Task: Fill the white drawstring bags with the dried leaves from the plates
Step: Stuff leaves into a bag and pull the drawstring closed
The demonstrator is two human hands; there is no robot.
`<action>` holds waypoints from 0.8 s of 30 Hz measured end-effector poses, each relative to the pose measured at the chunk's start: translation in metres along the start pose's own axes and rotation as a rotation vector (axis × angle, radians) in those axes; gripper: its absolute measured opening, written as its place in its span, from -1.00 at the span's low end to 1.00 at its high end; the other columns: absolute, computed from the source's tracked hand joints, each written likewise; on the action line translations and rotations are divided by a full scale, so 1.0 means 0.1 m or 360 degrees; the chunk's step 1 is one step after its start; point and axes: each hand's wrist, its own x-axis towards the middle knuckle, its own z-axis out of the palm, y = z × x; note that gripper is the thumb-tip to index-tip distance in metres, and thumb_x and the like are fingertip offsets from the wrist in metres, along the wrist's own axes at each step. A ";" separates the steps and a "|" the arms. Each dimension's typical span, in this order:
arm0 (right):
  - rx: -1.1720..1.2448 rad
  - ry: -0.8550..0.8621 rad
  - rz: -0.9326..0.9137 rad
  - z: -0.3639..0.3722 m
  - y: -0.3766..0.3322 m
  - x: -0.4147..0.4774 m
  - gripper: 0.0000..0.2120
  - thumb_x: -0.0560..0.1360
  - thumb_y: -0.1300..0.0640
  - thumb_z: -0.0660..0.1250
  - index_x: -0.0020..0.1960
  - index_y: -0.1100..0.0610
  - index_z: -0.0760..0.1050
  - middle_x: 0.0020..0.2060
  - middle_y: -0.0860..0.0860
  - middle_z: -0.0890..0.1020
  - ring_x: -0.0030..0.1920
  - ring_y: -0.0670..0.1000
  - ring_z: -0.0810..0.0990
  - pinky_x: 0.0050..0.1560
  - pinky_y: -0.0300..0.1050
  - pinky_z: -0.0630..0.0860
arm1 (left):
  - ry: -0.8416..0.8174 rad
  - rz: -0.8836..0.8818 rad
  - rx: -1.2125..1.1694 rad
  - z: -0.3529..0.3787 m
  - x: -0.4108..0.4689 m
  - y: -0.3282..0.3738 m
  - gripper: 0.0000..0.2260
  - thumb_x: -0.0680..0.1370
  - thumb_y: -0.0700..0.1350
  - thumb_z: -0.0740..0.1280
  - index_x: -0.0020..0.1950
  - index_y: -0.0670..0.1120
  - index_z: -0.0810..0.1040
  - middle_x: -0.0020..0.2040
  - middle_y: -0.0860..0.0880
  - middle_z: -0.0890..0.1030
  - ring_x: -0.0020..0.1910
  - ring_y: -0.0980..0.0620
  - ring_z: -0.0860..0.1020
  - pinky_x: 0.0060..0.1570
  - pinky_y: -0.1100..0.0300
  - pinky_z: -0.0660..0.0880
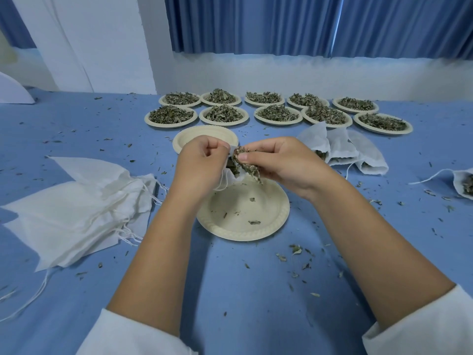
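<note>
My left hand [201,162] pinches the rim of a white drawstring bag [228,178], holding its mouth up above a nearly bare cream plate [271,221]. My right hand [279,160] grips a clump of dried leaves [247,162] right at the bag's mouth. Most of the bag is hidden behind my left hand. Only a few leaf bits lie on the plate below. Another bare plate [189,138] sits just behind my hands.
Several plates heaped with dried leaves [171,116] stand in two rows at the back. A pile of flat white bags [76,208] lies at the left. Filled bags [340,147] lie at the right, one more [463,183] at the far right edge. Leaf crumbs litter the blue tablecloth.
</note>
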 end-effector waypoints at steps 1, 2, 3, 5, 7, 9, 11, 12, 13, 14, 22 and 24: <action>-0.0087 0.0041 0.0030 0.01 0.01 0.00 -0.86 0.44 0.24 0.49 -0.01 0.17 0.68 -0.25 -0.02 0.72 -0.30 -0.17 0.63 -0.24 -0.36 0.52 | -0.0004 0.0000 0.0005 0.00 0.00 0.01 -0.86 0.58 -0.16 0.28 -0.14 -0.01 0.57 -0.42 0.10 0.48 -0.57 0.24 0.36 -0.47 0.32 0.30; -0.0173 0.0078 0.0046 0.01 0.02 0.00 -0.89 0.44 0.24 0.49 -0.04 0.16 0.69 -0.29 -0.03 0.71 -0.34 -0.18 0.62 -0.27 -0.37 0.51 | -0.0011 -0.0005 0.0001 0.01 0.00 0.01 -0.86 0.58 -0.16 0.27 -0.14 -0.02 0.57 -0.44 0.11 0.48 -0.58 0.25 0.36 -0.47 0.32 0.32; -0.0240 0.0110 0.0049 0.02 0.02 -0.01 -0.93 0.45 0.25 0.49 -0.07 0.15 0.69 -0.34 -0.05 0.70 -0.38 -0.20 0.60 -0.31 -0.39 0.50 | -0.0025 -0.0012 -0.0012 0.02 -0.01 0.02 -0.85 0.59 -0.18 0.26 -0.14 -0.03 0.57 -0.48 0.13 0.47 -0.59 0.24 0.35 -0.49 0.34 0.33; -0.0404 0.0196 0.0029 0.04 0.05 -0.01 -0.94 0.45 0.25 0.48 -0.14 0.11 0.69 -0.40 -0.05 0.68 -0.42 -0.21 0.58 -0.34 -0.39 0.50 | -0.0075 -0.0035 -0.0045 0.05 -0.03 0.03 -0.83 0.59 -0.21 0.25 -0.15 -0.05 0.56 -0.56 0.17 0.45 -0.62 0.25 0.36 -0.55 0.40 0.34; -0.0614 0.0305 0.0005 0.08 0.08 -0.01 -0.93 0.45 0.21 0.48 -0.17 0.07 0.70 -0.35 0.02 0.70 -0.37 -0.15 0.59 -0.25 -0.29 0.54 | -0.0152 -0.0046 -0.0059 0.08 -0.06 0.04 -0.82 0.59 -0.24 0.24 -0.16 -0.07 0.56 -0.57 0.16 0.47 -0.63 0.24 0.38 -0.48 0.36 0.44; -0.0704 0.0366 -0.0006 0.11 0.11 0.01 -0.94 0.45 0.20 0.46 -0.18 0.10 0.71 -0.32 0.10 0.70 -0.33 -0.08 0.55 -0.21 -0.17 0.50 | -0.0227 -0.0029 -0.0030 0.12 -0.08 0.04 -0.84 0.58 -0.24 0.24 -0.14 -0.09 0.56 -0.56 0.13 0.48 -0.60 0.21 0.42 -0.30 0.20 0.56; -0.0744 0.0396 -0.0008 0.13 0.12 0.02 -0.92 0.45 0.21 0.43 -0.17 0.17 0.70 -0.31 0.16 0.69 -0.32 -0.05 0.52 -0.22 -0.15 0.44 | -0.0258 0.0007 0.0062 0.16 -0.10 0.02 -0.88 0.58 -0.21 0.26 -0.11 -0.10 0.57 -0.49 0.10 0.53 -0.51 0.17 0.49 -0.25 0.18 0.54; -0.0744 0.0403 0.0003 0.13 0.12 0.02 -0.91 0.45 0.22 0.42 -0.17 0.19 0.70 -0.28 0.18 0.69 -0.31 -0.04 0.52 -0.20 -0.13 0.46 | -0.0265 0.0011 0.0080 0.18 -0.10 0.01 -0.90 0.58 -0.20 0.27 -0.09 -0.11 0.57 -0.44 0.07 0.55 -0.44 0.13 0.54 -0.25 0.16 0.54; -0.0724 0.0403 0.0020 0.12 0.12 0.02 -0.91 0.45 0.22 0.42 -0.16 0.19 0.70 -0.26 0.18 0.70 -0.29 -0.03 0.54 -0.17 -0.10 0.49 | -0.0269 0.0001 0.0063 0.18 -0.10 0.01 -0.90 0.58 -0.20 0.27 -0.07 -0.12 0.57 -0.42 0.05 0.56 -0.40 0.09 0.56 -0.23 0.14 0.56; -0.0675 0.0395 0.0044 0.11 0.11 0.02 -0.92 0.45 0.22 0.43 -0.16 0.19 0.70 -0.24 0.18 0.71 -0.27 -0.02 0.57 -0.12 -0.08 0.53 | -0.0266 -0.0012 0.0034 0.18 -0.10 0.00 -0.91 0.58 -0.20 0.27 -0.06 -0.13 0.57 -0.43 0.04 0.56 -0.38 0.07 0.57 -0.23 0.15 0.57; 0.0189 0.0251 0.0350 0.07 0.00 0.05 -0.83 0.51 0.37 0.30 0.02 0.45 0.58 -0.15 0.17 0.61 -0.12 -0.02 0.61 -0.12 -0.28 0.61 | -0.0186 -0.0031 -0.0014 0.16 -0.07 -0.01 -0.90 0.59 -0.23 0.25 -0.08 -0.16 0.55 -0.56 0.12 0.48 -0.61 0.24 0.40 -0.56 0.43 0.33; 0.0058 0.0270 0.0281 0.10 0.02 0.03 -0.80 0.52 0.36 0.32 0.13 0.36 0.58 -0.11 0.17 0.66 -0.17 -0.05 0.64 -0.11 -0.31 0.61 | -0.0204 -0.0035 -0.0040 0.16 -0.07 -0.01 -0.90 0.60 -0.24 0.25 -0.07 -0.17 0.54 -0.58 0.11 0.47 -0.63 0.23 0.38 -0.58 0.43 0.31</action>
